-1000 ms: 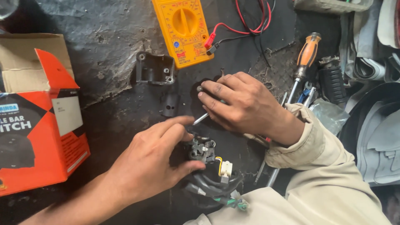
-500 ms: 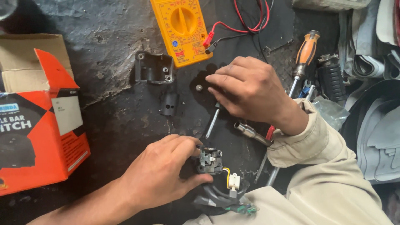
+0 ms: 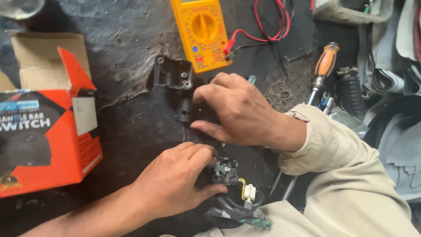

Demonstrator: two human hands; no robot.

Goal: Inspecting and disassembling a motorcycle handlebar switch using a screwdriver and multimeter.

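My left hand (image 3: 175, 184) grips a black switch unit (image 3: 226, 171) on the dark bench. The unit's wire bundle (image 3: 237, 210) trails toward me, with a yellow wire and a white plug (image 3: 249, 192). My right hand (image 3: 239, 112) is curled just above it, knuckles up. The green end of a small screwdriver (image 3: 251, 79) pokes out behind that hand, and the rest of the tool is hidden in the palm. Its fingertips touch a flat black cover piece (image 3: 186, 112). A black housing half (image 3: 173, 72) lies beyond that piece.
A yellow multimeter (image 3: 201, 33) with red and black leads (image 3: 267, 26) lies at the top. An open orange and black carton (image 3: 48, 127) stands at the left. An orange-handled screwdriver (image 3: 324, 66) and a black rubber grip (image 3: 351, 92) lie at the right, beside clutter.
My right hand lifted the screwdriver tip off the switch unit and moved left onto the black cover piece. The left hand slid the switch unit slightly right and toward me.
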